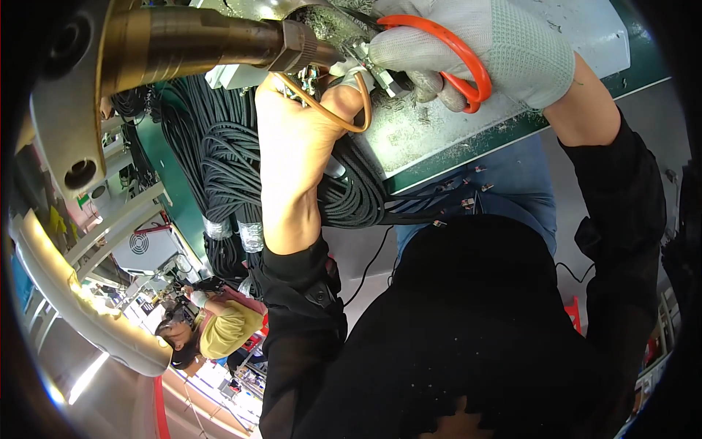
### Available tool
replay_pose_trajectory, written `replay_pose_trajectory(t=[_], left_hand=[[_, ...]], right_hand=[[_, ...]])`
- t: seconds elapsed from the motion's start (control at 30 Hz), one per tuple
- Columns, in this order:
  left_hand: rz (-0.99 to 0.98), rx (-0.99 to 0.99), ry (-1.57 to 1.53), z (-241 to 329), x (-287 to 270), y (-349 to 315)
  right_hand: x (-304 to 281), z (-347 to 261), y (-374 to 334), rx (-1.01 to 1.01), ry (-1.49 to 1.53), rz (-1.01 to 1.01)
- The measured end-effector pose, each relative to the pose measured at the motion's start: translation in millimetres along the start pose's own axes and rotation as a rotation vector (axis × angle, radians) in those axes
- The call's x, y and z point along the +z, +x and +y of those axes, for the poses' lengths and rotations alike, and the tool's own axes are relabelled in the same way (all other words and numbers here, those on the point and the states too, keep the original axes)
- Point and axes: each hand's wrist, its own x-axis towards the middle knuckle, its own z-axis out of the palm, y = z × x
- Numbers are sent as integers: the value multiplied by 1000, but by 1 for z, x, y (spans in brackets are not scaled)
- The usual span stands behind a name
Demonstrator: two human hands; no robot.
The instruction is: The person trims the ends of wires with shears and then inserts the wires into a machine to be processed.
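My right hand (504, 55), in a whitish knit glove, is closed around a tool with an orange loop handle (479, 69); its working end is mostly hidden by the fingers. My left hand (300, 139) has a bare back and wrist and a pale covering at the thumb tip. Its fingers are pinched together close to the right fingertips, but what they grip is hidden. A small metal connector piece (385, 79) shows between the two hands. A thin brown loop (363, 110) curves around the left thumb. Beneath the hands lies a white work surface (417, 139) strewn with metallic clippings.
Bundles of black cable (234, 164) lie left of my left arm. Cable ends with small metal connectors (468, 202) hang over my lap. A brownish metal lamp arm (197, 38) crosses the upper left, above a lit lamp head (88, 307). Another person (227, 329) sits at the lower left.
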Motion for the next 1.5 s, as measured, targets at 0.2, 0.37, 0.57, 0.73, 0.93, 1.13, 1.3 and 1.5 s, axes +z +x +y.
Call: replay_pose_trajectory(t=[0.2,0.37,0.57,0.73,0.93,1.13,1.3,1.5], left_hand=[[13,49,-35,-2,1,-1],[-44,65,-38,1,0,1],[-24,44,0,4,2,0],[-8,21,37,3,0,0],[-133,0,-289,-14,-4,-5],[217,56,-353,-2,7,-51],[-301,-78,-439,7,10,-84],[-232,-302,-395,29,23,-88]], right_hand=[[0,-5,1,121,198,-33],[1,5,0,-148,101,63],[-7,-15,12,598,665,12],[-8,-23,10,977,947,45],[-2,-24,1,737,533,170],[-19,-74,-31,939,431,231],[-4,-99,-38,604,-116,244],[15,-102,-36,309,-6,288]])
